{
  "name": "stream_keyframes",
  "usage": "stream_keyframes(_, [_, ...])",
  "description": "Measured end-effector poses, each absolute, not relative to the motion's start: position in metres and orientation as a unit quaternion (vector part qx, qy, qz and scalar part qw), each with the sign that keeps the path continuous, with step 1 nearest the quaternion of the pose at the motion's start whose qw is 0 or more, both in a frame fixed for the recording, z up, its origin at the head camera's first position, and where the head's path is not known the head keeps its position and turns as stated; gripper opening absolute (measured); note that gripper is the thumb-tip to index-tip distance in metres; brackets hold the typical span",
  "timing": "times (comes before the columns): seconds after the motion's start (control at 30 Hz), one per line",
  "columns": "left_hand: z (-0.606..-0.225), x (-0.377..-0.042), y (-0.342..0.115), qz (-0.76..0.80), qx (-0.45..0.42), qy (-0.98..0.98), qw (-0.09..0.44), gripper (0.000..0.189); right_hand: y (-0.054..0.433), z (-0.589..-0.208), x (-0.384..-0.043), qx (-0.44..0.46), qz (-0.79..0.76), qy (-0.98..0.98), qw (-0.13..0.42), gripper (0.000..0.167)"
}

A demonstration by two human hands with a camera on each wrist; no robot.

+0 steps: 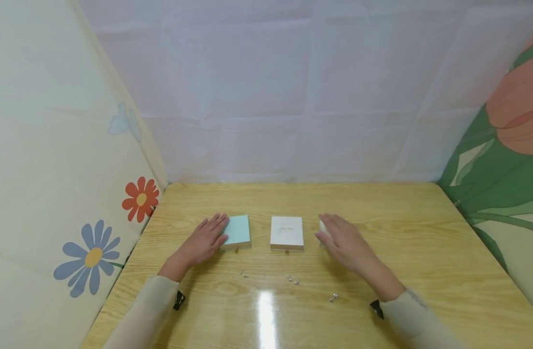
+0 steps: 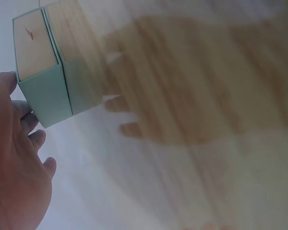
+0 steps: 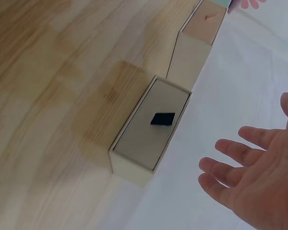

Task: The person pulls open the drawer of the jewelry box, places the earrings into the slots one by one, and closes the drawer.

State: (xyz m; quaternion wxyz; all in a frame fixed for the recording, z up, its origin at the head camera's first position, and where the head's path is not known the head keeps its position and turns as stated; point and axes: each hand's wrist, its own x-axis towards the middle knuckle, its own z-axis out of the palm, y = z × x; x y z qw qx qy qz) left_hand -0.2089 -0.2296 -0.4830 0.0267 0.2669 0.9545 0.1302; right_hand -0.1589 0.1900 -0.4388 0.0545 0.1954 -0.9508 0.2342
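My left hand point(image 1: 202, 241) lies with fairly straight fingers at the left edge of a small teal box point(image 1: 238, 230), touching it; the box's tan front with a short ribbon tab shows in the left wrist view. A white box point(image 1: 286, 231) with gold lettering on its lid stands in the middle. On the right, a third, pale box point(image 3: 151, 124) with a black tab is mostly covered by my right hand point(image 1: 346, 243) in the head view. In the right wrist view that hand's fingers are spread, and a gap shows between them and the box.
Small shiny pieces lie in three groups in front of the boxes: a left group point(image 1: 245, 276), a middle group point(image 1: 296, 282) and a right group point(image 1: 331, 299). The wooden table point(image 1: 401, 208) meets a white cloth point(image 1: 292, 97) behind, with flowered cloths at both sides.
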Motion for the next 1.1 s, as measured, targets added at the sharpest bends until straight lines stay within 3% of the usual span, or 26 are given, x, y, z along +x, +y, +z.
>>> stream_keyframes(0.53, [-0.485,-0.211,-0.229,0.112,0.273,0.955,0.032,0.061,0.148,-0.435,-0.157,0.231,0.277,-0.932,0.020,0.058])
stream_keyframes(0.87, [-0.478,-0.214,-0.225,0.082,0.283,0.955,0.044,0.062,0.115,-0.432,-0.161,0.244,0.308,-0.918,-0.052,0.056])
stream_keyframes(1.1, [-0.476,-0.218,-0.223,0.069,0.289,0.954,0.044,0.062,0.090,-0.431,-0.160,0.270,0.318,-0.906,-0.073,0.052])
